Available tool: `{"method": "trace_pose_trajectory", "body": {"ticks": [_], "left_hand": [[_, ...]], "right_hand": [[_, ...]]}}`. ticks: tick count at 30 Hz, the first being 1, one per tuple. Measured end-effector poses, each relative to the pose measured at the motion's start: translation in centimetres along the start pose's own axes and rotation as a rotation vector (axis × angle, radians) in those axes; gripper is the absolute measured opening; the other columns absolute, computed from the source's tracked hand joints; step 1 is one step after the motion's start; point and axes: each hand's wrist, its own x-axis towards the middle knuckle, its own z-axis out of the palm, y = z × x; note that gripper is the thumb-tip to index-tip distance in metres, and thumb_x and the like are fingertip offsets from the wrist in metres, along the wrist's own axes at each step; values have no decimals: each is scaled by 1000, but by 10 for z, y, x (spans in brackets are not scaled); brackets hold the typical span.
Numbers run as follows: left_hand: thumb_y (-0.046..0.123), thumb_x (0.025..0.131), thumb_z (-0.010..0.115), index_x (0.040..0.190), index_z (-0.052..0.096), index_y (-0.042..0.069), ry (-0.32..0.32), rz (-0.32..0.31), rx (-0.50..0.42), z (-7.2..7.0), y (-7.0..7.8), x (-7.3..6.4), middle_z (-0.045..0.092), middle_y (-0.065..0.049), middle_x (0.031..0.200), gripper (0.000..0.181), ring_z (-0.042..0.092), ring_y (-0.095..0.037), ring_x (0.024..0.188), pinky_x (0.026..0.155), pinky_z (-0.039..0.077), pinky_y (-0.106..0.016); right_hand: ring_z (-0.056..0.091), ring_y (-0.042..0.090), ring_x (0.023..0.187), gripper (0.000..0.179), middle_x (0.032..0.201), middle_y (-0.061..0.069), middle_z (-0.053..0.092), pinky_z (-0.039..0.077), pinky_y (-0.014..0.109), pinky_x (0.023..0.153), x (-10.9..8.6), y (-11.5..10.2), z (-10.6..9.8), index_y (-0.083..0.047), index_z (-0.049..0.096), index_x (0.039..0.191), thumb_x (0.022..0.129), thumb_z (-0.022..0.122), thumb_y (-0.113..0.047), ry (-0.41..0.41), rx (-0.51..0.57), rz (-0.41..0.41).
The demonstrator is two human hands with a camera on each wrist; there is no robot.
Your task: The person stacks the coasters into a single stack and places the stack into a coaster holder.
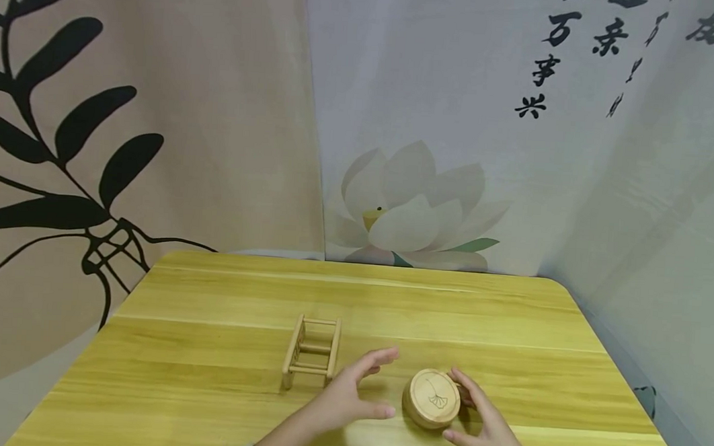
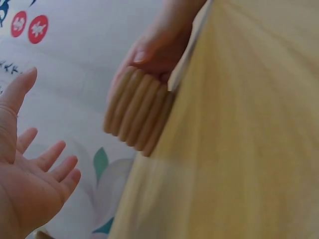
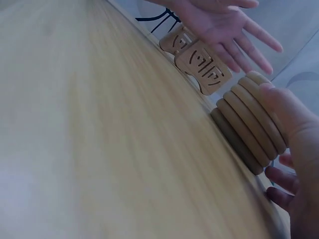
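A stack of round wooden coasters [image 1: 435, 401] stands on the table, its top one engraved with a ginkgo leaf. My right hand [image 1: 486, 422] holds the stack from its right side, thumb at the near edge and fingers curled round the far edge. In the right wrist view the thumb lies against the upper coasters [image 3: 249, 119]. My left hand [image 1: 350, 398] hovers left of the stack, apart from it, with fingers spread and nothing in them. Just beyond the left hand is a small wooden rack [image 1: 313, 367] with crossbars and, in the right wrist view, cut-out side panels [image 3: 203, 67].
The wooden table [image 1: 202, 403] has rounded far corners. Behind it hangs a cloth backdrop [image 1: 425, 85] printed with a lotus, dark leaves and black characters; it reaches down to the table's far edge.
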Motion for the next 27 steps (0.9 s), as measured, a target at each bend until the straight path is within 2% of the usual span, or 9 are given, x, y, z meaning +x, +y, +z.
{"method": "trace_pose_trajectory", "body": {"ticks": [3, 7, 10, 13, 17, 22, 27], "left_hand": [[24, 80, 78, 145, 40, 25, 4, -21, 14, 6, -5, 1, 41, 3, 145, 76, 38, -31, 130, 104, 31, -56], [24, 80, 78, 145, 41, 26, 4, -45, 26, 12, -12, 2, 42, 5, 144, 75, 38, -36, 128, 101, 33, -59], [25, 80, 79, 145, 41, 26, 7, -62, 29, 17, -17, 5, 43, 5, 143, 75, 39, -36, 128, 101, 34, -57], [28, 79, 79, 145, 40, 23, 4, -72, 32, 21, -23, 9, 44, 6, 142, 76, 41, -31, 128, 104, 34, -53], [29, 80, 78, 146, 39, 16, -20, -59, 18, 29, -31, 14, 43, 3, 143, 78, 40, -22, 129, 106, 32, -49], [30, 82, 76, 146, 36, 9, -41, -24, -21, 36, -38, 19, 42, -6, 145, 79, 39, -22, 131, 107, 32, -46], [30, 81, 77, 145, 38, 8, -25, -5, -28, 42, -41, 23, 45, -4, 143, 78, 41, -21, 129, 107, 33, -40]], "right_hand": [[47, 8, 120, 91, 140, 22, 43, 35, 12, 96, 0, -1, 2, -3, 30, 148, 74, 83, -13, 9, -12, 24], [43, 4, 123, 90, 143, 15, 43, 31, 10, 97, -2, -5, 4, -12, 31, 150, 76, 82, -21, -1, -9, 125], [40, 3, 125, 88, 144, 12, 43, 29, 11, 98, -3, -6, 4, -16, 32, 150, 77, 81, -24, -18, 9, 176], [40, 4, 126, 86, 144, 11, 42, 30, 13, 98, -3, -6, 5, -16, 32, 149, 79, 79, -25, -30, 4, 182], [42, 7, 125, 85, 142, 11, 44, 32, 14, 97, -3, -5, 5, -17, 33, 148, 78, 79, -26, -29, -11, 191], [42, 9, 125, 85, 142, 10, 45, 31, 15, 97, -2, -6, 5, -18, 35, 148, 76, 80, -28, -24, -1, 229], [41, 9, 126, 84, 142, 7, 45, 31, 18, 97, -2, -7, 6, -19, 37, 147, 75, 80, -29, -17, -19, 244]]}}
